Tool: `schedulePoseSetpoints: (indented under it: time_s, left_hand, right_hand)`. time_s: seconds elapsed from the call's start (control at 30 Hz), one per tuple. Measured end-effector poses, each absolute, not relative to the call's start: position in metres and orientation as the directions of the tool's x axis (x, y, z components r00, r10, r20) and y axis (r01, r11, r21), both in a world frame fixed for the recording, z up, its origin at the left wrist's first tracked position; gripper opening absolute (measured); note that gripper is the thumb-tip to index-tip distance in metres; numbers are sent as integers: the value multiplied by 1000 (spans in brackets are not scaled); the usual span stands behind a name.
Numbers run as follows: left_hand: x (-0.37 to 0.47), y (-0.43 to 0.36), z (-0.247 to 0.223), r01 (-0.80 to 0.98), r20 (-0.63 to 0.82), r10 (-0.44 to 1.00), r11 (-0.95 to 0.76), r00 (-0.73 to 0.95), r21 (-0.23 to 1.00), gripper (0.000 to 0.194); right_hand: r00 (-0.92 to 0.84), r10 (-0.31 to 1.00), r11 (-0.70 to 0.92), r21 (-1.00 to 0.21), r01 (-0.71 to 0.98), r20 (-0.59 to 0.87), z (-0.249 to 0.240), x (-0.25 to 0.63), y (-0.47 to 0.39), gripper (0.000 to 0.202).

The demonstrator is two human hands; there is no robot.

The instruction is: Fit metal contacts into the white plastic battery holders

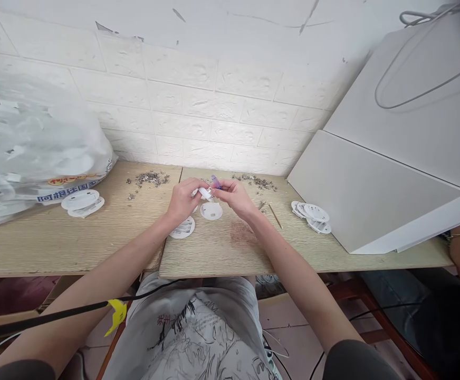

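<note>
White piece (205,193): located above the middle of the counter (210,258), gripped between the thumb and fingers of the left hand (184,200). Right hand (236,198): set in a narrow pinch on a translucent purple object (216,182), whose upper end projects past the fingertips. From my remote view, both hands are close together; I cannot tell whether the purple object touches the white piece. Below them, a round disc (211,211) lies on the counter. I see slotted discs (183,228) near the left wrist, partly covered by it. Small metal parts (153,179) form a loose pile at the left; a second scatter (259,182) lies beyond the right hand. A thin stick (275,216) rests right of the right wrist. Overlapping discs lie beside the large white box (396,195). Far left: a filled plastic bag (36,142).
</note>
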State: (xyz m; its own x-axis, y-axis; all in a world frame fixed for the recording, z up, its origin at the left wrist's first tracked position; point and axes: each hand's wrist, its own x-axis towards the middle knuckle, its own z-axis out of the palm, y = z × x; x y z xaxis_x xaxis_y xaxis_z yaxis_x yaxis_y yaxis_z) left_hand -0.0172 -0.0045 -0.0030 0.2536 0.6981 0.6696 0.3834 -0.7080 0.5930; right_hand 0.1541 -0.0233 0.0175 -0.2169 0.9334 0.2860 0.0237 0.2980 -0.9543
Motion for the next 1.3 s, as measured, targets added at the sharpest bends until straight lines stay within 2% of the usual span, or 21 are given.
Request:
schedulePoseSetpoints:
  time_s: [0.2, 0.3, 0.47, 0.57, 0.67, 0.73, 0.8, 0.9, 1.0, 1.07, 1.17, 1.3]
  left_hand:
    - [-18, -1, -6, 429, 733, 615, -769, 291, 474, 24]
    - [-18, 1, -8, 471, 755, 579, -782, 309, 408, 26]
    - [-17, 4, -11, 499, 811, 486, -817, 327, 288, 29]
    - [-17, 4, -11, 485, 830, 469, -825, 302, 290, 27]
    - [-17, 1, -9, 457, 830, 496, -818, 255, 348, 25]
    - [-16, -1, -7, 431, 811, 539, -802, 227, 413, 25]
    - [-15, -2, -4, 404, 754, 627, -752, 194, 521, 25]
    - [-13, -3, 1, 353, 575, 805, -586, 147, 729, 26]
    - [-11, -3, 3, 253, 396, 906, -423, 151, 870, 39]
    - [-10, -3, 3, 159, 311, 933, -340, 182, 927, 39]
    - [-9, -2, 1, 51, 233, 943, -252, 238, 966, 35]
    - [-8, -3, 1, 11, 170, 952, -179, 255, 984, 34]
  right_hand:
    - [-205, 911, 392, -907, 153, 359, 14, 152, -22, 20]
    - [-210, 913, 390, -898, 206, 349, 12, 150, -22, 18]
    - [-236, 928, 328, -933, 151, 288, 11, 150, -24, 21]
    - [-253, 936, 273, -959, 78, 246, 12, 149, -25, 22]
    - [-221, 942, 263, -965, 19, 252, 17, 151, -24, 22]
    - [-139, 951, 276, -961, -23, 276, 20, 156, -21, 21]
    - [-41, 956, 289, -956, -58, 291, 23, 162, -18, 22]
    - [29, 953, 302, -952, -52, 301, 24, 170, -14, 25]
    - [26, 947, 321, -947, 3, 321, 21, 172, -13, 26]
    - [12, 939, 343, -937, 58, 345, 19, 170, -12, 25]
    - [-17, 916, 397, -902, 170, 400, 13, 166, -11, 21]
    - [-70, 874, 470, -804, 364, 480, 9, 164, -11, 14]
